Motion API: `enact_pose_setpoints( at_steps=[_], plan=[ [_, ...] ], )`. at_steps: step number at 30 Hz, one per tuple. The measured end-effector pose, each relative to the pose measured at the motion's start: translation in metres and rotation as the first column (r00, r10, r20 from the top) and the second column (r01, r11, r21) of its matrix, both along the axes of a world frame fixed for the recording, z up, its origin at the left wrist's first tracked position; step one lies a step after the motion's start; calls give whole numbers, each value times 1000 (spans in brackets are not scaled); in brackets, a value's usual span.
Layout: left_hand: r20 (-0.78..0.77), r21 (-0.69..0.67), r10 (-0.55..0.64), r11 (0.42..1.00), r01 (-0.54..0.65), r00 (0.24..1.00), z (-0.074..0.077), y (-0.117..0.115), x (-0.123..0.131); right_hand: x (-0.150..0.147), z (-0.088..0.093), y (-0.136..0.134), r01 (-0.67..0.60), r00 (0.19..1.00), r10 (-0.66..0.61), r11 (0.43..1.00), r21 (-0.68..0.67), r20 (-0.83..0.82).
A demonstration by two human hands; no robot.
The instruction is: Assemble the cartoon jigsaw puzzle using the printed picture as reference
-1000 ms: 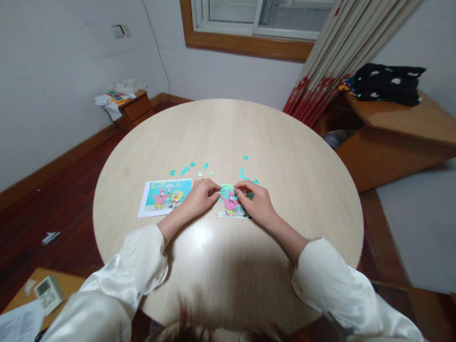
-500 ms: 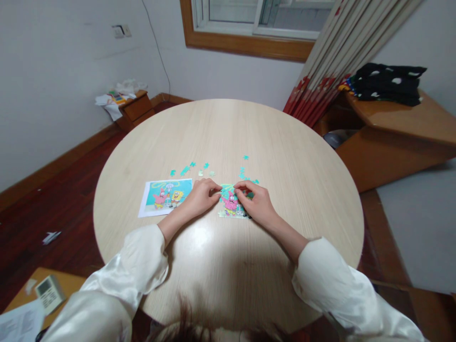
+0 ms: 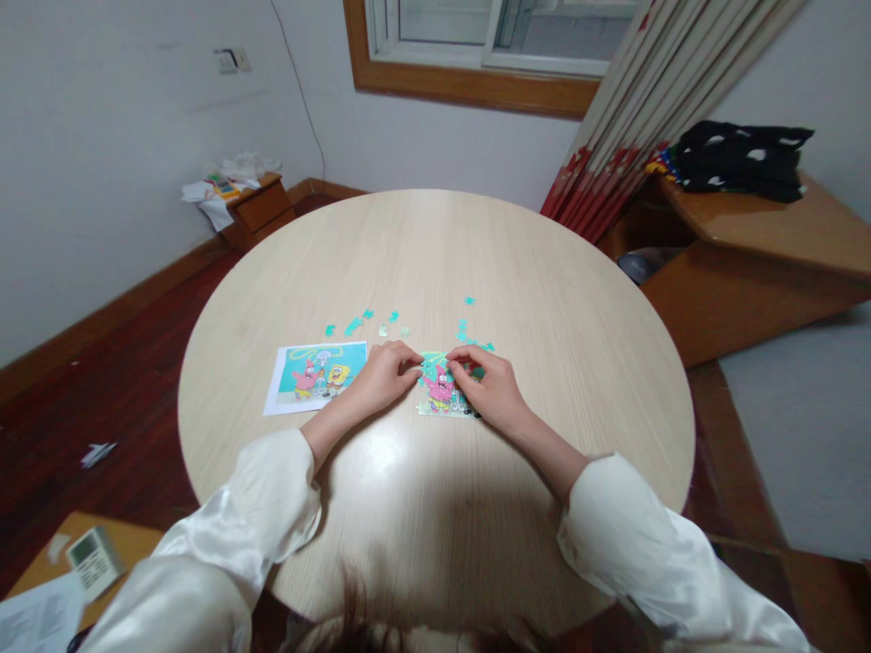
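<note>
A partly assembled jigsaw puzzle point(image 3: 441, 392) with a pink cartoon figure lies flat on the round table point(image 3: 435, 245). My left hand point(image 3: 387, 374) is at its upper left edge, thumb and fingers closed on something too small to make out. Over the puzzle's right part rests my right hand point(image 3: 491, 385), its fingers pinched near the top edge and hiding some of the picture; what they grip is hidden. Left of my left hand lies a printed reference picture point(image 3: 317, 374) showing cartoon figures. Loose teal pieces point(image 3: 354, 326) are scattered beyond both hands.
More loose pieces point(image 3: 463, 335) lie just beyond my right hand, one point(image 3: 470, 300) farther back. A wooden cabinet point(image 3: 762, 263) with black cloth stands at the right. At the lower left, a side surface holds a white device point(image 3: 95, 560) and papers.
</note>
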State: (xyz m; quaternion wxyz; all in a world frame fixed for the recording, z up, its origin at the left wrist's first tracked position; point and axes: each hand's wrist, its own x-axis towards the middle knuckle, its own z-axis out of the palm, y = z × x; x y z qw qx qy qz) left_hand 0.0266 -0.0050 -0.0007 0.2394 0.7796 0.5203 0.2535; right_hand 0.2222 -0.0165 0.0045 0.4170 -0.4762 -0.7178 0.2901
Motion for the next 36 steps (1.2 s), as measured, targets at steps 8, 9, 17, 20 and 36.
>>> enact_pose_setpoints(
  at_steps=[8, 9, 17, 20, 36],
  plan=[
    [4, -9, -1, 1000, 1, 1000, -1, 0, 0, 0, -1, 0, -6, 1000, 6, 1000, 2, -2],
    [3, -10, -1, 1000, 1, 1000, -1, 0, 0, 0, -1, 0, -6, 1000, 6, 1000, 0, -3],
    [-1, -15, -7, 1000, 7, 1000, 0, 1, 0, 1, 0, 0, -9, 1000, 9, 1000, 4, -4],
    [-1, -14, -9, 1000, 9, 1000, 0, 1, 0, 1, -1, 0, -8, 1000, 8, 1000, 3, -5],
    [-17, 0, -4, 1000, 4, 1000, 2, 0, 2, 1, -5, 2, -20, 1000, 20, 999, 49, -5]
  ],
)
